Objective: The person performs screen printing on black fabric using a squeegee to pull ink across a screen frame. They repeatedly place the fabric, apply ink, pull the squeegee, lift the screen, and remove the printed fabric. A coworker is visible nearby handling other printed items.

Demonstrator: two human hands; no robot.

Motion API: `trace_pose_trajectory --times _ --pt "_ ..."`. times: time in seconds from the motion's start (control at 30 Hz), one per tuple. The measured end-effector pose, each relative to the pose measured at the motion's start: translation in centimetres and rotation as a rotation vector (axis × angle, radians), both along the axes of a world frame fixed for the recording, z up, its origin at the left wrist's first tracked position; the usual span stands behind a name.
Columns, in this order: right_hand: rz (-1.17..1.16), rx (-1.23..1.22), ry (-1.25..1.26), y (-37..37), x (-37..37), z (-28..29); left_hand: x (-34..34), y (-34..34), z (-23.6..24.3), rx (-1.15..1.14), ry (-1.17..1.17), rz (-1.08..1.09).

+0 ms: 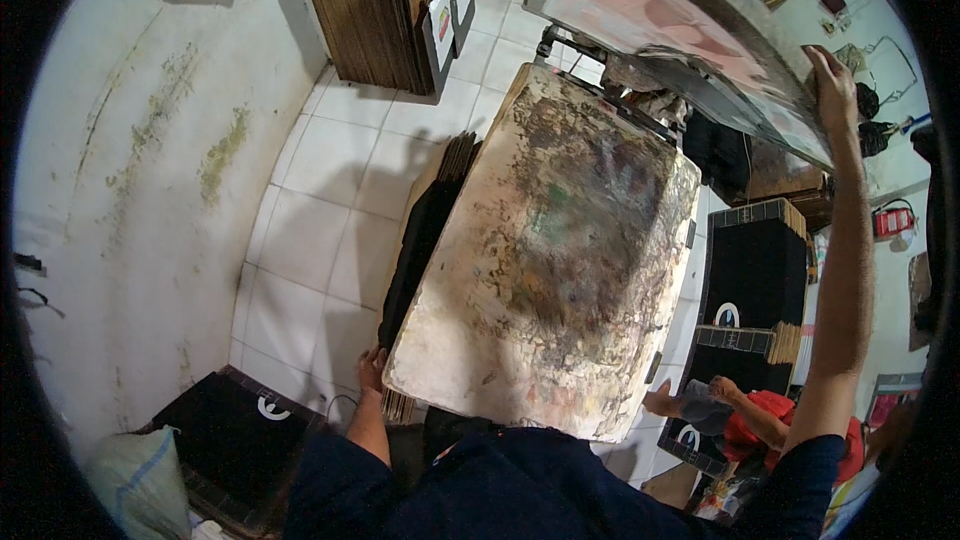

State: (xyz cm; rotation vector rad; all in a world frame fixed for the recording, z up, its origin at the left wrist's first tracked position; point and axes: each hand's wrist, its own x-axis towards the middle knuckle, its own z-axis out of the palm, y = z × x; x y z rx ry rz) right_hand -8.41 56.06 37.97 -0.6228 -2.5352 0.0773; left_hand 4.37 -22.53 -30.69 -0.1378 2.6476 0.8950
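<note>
A paint-stained printing board [560, 240] fills the middle, tilted toward the right. Above it a hinged screen frame [660, 10], smeared with pink, is raised at the upper right. My right hand [830, 90] grips that frame's near right edge, arm stretched up. My left hand [372, 368] is at the lower left corner of the stained board, fingers closed on the edge of a stack of dark boards [424, 210] beside it; the fingertips are partly hidden.
Board stacks stand at the back [365, 10] and right [750, 270]. A black board [215, 440] and sack [135, 485] lie lower left beside the stained wall [150, 190]. A co-worker in red [760, 410] is bent low at the right. A tiled floor [290, 240] shows.
</note>
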Motion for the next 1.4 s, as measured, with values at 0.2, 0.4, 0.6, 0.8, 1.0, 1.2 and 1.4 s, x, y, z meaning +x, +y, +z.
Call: trace_pose_trajectory --times 0.2,0.4,0.6,0.8,1.0,1.2,1.4 --pt "0.085 0.084 0.017 7.9 -3.0 3.2 2.3 -1.2 -3.2 -0.386 0.197 -0.082" --pt "0.127 -0.24 0.018 12.1 -3.6 4.7 -3.5 -2.2 7.5 -0.442 0.393 0.111" --pt "0.113 0.3 -0.094 5.9 -4.0 3.6 -19.2 -3.5 28.5 -0.664 0.577 0.267" --pt "-0.11 0.081 0.097 -1.9 -2.7 1.5 -15.6 -17.4 52.4 -0.53 0.744 0.407" --pt "-0.105 0.118 -0.062 -2.5 -2.7 1.2 -8.6 -30.6 65.2 -0.035 0.812 0.658" --pt "-0.098 0.086 0.023 -1.9 -2.7 -0.2 -5.0 -28.8 57.0 0.38 0.733 0.807" --pt "-0.199 0.148 0.101 -5.1 -1.5 -0.8 -2.0 -16.1 37.9 0.268 0.625 0.611"
